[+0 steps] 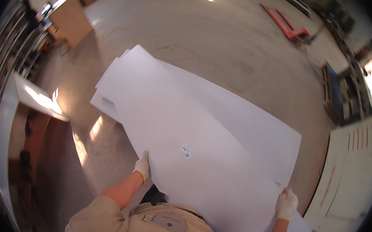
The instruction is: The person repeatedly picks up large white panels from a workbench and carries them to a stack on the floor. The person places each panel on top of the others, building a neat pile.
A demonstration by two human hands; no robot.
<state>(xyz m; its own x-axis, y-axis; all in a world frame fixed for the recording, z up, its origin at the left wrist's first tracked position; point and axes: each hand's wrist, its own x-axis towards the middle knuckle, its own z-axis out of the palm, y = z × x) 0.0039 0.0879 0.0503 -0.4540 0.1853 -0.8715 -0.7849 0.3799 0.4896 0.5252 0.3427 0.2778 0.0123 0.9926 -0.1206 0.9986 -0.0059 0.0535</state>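
Note:
A large white sheet (168,119), with a small printed label (186,151) on it, lies at a slant before me, its near end close to my body. My left hand (143,166), in a pale glove with a yellow cuff, grips its left edge with the thumb on top and the fingers hidden. On the opposite edge my right hand (286,205), gloved the same way, is closed with the fingers curled. Beneath lie more white sheets (256,126), turned at another angle and fanned out at the far left. Whether they are paper or stiff board I cannot tell.
A red pallet jack (293,32) stands on the concrete floor (193,28) at the far right. At left are a white-topped bench (37,96), metal racks and a wooden box-like cabinet (70,22). Pale panels (344,178) stand close on the right, with a shelf (334,93) beyond.

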